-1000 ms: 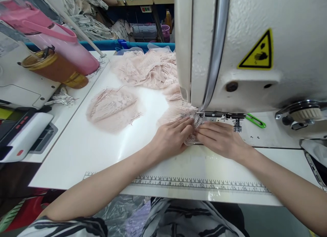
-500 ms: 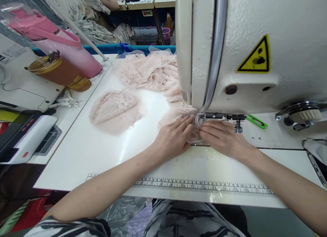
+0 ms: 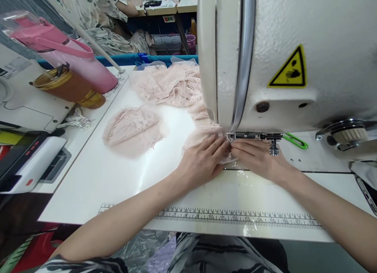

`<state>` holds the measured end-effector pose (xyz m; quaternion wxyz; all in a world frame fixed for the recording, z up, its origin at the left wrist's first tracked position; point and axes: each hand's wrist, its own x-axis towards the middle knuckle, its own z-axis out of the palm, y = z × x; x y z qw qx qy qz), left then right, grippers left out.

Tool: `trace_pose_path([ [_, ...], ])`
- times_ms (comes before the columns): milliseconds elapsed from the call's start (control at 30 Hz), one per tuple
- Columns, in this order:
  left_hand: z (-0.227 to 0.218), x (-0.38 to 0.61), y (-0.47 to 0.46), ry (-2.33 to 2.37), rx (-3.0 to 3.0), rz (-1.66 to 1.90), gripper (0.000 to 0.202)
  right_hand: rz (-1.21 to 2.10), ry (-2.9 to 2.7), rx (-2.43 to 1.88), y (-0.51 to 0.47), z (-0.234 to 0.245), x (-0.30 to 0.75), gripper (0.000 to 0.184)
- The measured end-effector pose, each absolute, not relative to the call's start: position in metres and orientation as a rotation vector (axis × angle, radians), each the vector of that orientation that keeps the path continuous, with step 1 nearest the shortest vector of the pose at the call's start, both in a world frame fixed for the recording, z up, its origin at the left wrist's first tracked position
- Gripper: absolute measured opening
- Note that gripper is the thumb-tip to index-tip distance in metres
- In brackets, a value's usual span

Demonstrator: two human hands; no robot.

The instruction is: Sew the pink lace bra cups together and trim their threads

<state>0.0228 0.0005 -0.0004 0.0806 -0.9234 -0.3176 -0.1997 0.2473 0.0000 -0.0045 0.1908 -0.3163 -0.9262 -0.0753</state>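
My left hand (image 3: 200, 162) and right hand (image 3: 260, 158), fingers together, touch pink lace (image 3: 203, 125) near the sewing machine (image 3: 279, 41); whether they pinch it, I cannot tell.

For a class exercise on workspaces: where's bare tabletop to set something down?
Bare tabletop lies between the loose lace piece and left forearm, a smaller patch between that piece and the gathered lace. Crowded: by the sewing machine, at left hand and right hand; far left, around pink bottle and amber cup.

Bare fingers (image 3: 247, 150), bare forearms (image 3: 129, 213), white sleeve (image 3: 85, 264) with black streaks, dark-striped shirt front (image 3: 210, 252)
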Motion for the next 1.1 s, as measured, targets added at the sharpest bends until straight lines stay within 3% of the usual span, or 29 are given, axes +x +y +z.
trace_pose_path([
  [167, 0.000, 0.025, -0.001, -0.984, -2.787, -0.545, 0.039, -0.312, -2.515, -0.982, -0.004, 0.007, 0.246, 0.021],
  [433, -0.002, 0.028, -0.004, -0.980, -2.814, -0.626, 0.038, -0.035, -2.370, -1.172, -0.001, -0.002, 0.248, 0.021],
  [633, -0.003, 0.030, -0.002, -0.998, -2.775, -0.606, 0.037, -0.039, -2.347, -1.229, -0.001, -0.002, 0.251, 0.020],
  [833, -0.003, 0.028, 0.002, -0.719, -2.802, -0.623, 0.035, -0.032, -2.383, -1.235, -0.001, -0.002, 0.251, 0.021],
  [967, -0.004, 0.025, 0.003, -0.647, -2.845, -0.600, 0.035, -0.146, -2.344, -1.183, 0.000, -0.009, 0.252, 0.019],
  [1100, -0.003, 0.022, 0.004, -0.665, -2.844, -0.583, 0.034, -0.489, -2.410, -1.007, -0.002, -0.001, 0.250, 0.017],
])
